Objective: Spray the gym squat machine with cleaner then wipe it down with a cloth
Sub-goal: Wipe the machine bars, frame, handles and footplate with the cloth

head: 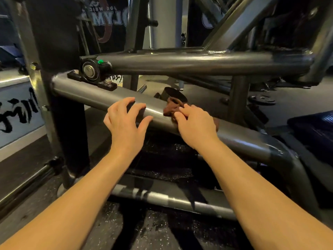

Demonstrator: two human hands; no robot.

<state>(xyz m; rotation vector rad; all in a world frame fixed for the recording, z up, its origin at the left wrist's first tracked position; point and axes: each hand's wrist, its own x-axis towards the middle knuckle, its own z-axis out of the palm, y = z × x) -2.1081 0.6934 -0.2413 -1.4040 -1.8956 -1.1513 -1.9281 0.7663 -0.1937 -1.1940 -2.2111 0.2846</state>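
Fingers (182,112) of right hand (194,123) curl round bunched brown cloth (171,110), pressing it on slanting grey tube (86,92) of squat machine (281,152). Just beside, left hand (124,121) holds nothing, its spread, slightly bent fingers touching same tube. Behind, black bearing block (90,71) bolted at tube's upper end; second tube (198,63) above. Farther back, apparently weight plate (262,100) on floor.

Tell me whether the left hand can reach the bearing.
Likely yes: the left hand is open at the tube that carries the bearing, with only bare tube between them.
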